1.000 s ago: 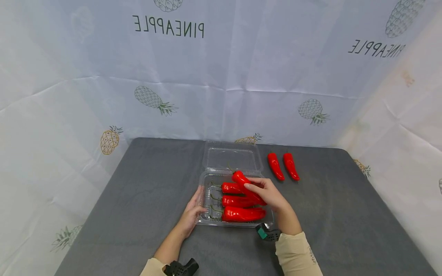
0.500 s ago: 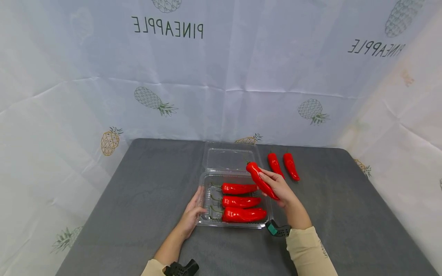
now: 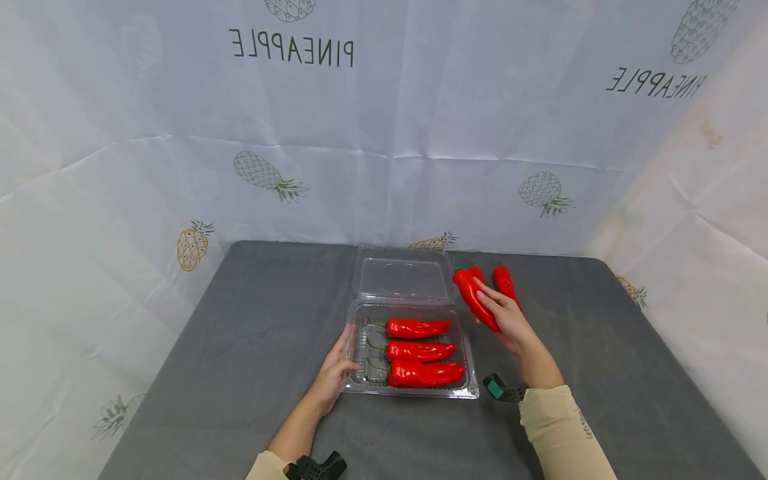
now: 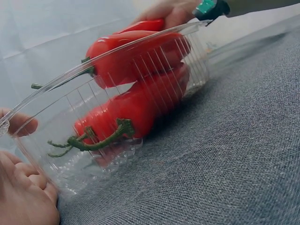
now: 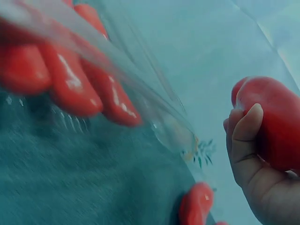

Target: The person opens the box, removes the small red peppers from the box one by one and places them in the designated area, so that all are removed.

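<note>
My right hand [image 3: 509,319] grips a long red pepper [image 3: 475,300] above the table, to the right of a clear plastic clamshell container [image 3: 471,387]. In the right wrist view, the fingers [image 5: 248,124] wrap round this pepper [image 5: 276,117]. Three red peppers [image 3: 425,374] with green stems lie side by side in the container's base, stems to the left. The left hand [image 3: 330,377] holds the base's left side. In the left wrist view, its thumb [image 4: 23,123] is at the rim and its other fingers are outside the wall.
Beyond the base, the container's lid [image 3: 402,275] lies folded back. Two more red peppers [image 3: 505,285] lie on the grey table [image 3: 282,300] at the back right, one partly hidden by the held pepper. A pineapple-print curtain [image 3: 384,120] hangs behind the table.
My right hand has lifted the pepper from above the container's other peppers and carried it right and away from me, towards the two loose ones. The left hand stays on the container.
</note>
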The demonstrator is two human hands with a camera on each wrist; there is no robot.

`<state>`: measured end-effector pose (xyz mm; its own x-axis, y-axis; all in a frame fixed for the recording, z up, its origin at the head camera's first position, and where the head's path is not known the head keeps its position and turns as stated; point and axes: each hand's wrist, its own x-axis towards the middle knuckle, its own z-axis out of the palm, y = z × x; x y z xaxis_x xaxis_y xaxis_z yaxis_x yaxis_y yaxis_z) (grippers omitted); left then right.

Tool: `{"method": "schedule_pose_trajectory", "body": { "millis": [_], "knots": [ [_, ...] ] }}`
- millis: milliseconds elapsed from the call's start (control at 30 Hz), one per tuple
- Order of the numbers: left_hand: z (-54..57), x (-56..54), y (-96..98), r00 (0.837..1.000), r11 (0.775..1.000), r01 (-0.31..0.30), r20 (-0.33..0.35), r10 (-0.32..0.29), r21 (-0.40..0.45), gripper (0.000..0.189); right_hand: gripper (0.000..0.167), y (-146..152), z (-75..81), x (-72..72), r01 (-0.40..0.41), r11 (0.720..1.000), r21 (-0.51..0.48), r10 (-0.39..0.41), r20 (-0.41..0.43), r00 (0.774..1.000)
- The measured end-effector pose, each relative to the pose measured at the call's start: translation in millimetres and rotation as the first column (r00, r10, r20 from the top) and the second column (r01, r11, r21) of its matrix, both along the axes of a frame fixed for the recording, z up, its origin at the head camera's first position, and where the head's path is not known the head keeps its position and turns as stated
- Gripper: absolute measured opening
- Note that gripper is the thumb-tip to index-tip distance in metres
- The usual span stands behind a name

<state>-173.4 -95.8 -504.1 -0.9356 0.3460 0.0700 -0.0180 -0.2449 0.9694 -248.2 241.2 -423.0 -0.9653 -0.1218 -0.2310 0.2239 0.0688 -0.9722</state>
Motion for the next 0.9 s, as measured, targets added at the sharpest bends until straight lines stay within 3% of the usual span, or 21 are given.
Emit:
{"method": "schedule_pose_trajectory", "body": {
  "millis": [233,700,900],
  "knots": [
    [0.2,-0.5,0.2,1.000,1.000,-0.003,-0.002,0.003,-0.004,0.082,0.067,27.1,6.4,-7.0,0.078,0.988,-0.136,-0.066,0.089,0.994],
    [1.1,-0.2,-0.4,1.000,1.000,0.001,0.007,-0.001,-0.004,0.081,0.071,66.4,16.2,-25.6,0.194,0.969,-0.154,-0.166,0.175,0.970],
    [1.3,-0.2,-0.5,1.000,1.000,0.003,0.006,-0.003,-0.001,0.081,0.065,82.3,17.2,-36.2,0.215,0.966,-0.144,-0.193,0.150,0.970]
  ]
}}
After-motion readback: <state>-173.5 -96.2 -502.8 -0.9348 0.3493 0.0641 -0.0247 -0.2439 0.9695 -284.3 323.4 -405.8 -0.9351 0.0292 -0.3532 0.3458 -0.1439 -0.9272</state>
